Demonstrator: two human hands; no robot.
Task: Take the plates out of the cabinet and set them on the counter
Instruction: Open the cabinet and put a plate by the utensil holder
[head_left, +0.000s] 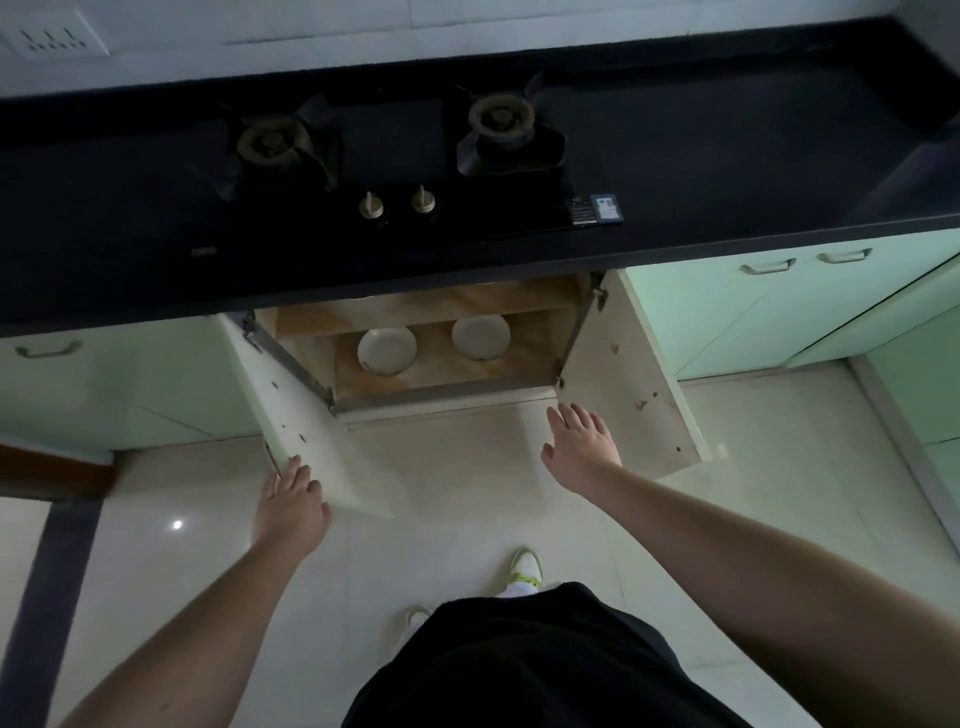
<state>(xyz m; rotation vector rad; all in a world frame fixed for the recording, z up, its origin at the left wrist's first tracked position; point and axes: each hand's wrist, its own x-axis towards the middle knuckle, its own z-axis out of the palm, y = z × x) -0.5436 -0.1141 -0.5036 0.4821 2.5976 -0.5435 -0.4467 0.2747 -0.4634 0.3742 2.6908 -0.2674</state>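
Two white plates lie side by side on the wooden floor of the open cabinet (447, 387) below the black counter (727, 171): a left plate (386, 349) and a right plate (480, 336). My left hand (291, 501) rests with its fingers on the outer edge of the left cabinet door (291, 410). My right hand (579, 441) hovers with fingers spread in front of the cabinet, beside the open right door (631, 374), and holds nothing.
A two-burner gas hob (395, 150) with two knobs is set in the counter above the cabinet. Pale green cabinets with handles (769, 267) flank the open one. The floor is pale tile; my feet stand behind the doors.
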